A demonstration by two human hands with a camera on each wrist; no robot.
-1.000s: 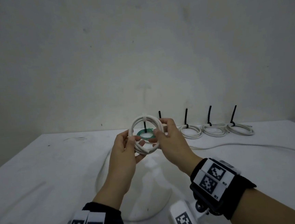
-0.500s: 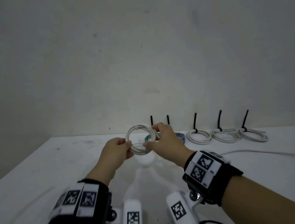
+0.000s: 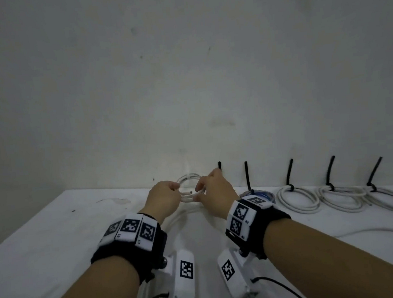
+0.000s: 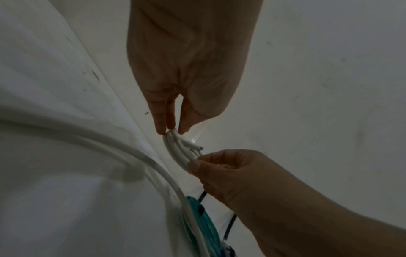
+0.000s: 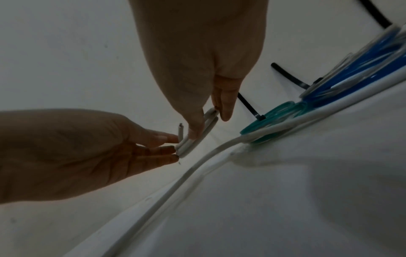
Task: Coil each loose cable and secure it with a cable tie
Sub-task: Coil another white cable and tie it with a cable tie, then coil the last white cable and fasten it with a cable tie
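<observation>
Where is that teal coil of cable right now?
In the right wrist view the teal coil lies on the table beside the blue coil, just right of the hands; a black cable tie is fastened on it and a loose white cable crosses it.

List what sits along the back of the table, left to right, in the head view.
left hand → white coil held by both hands → right hand → blue coil with black tie → three tied white coils: first, second, third.

Teal coil point(image 3: 244, 194) (mostly hidden) behind right hand point(image 3: 215, 196)
</observation>
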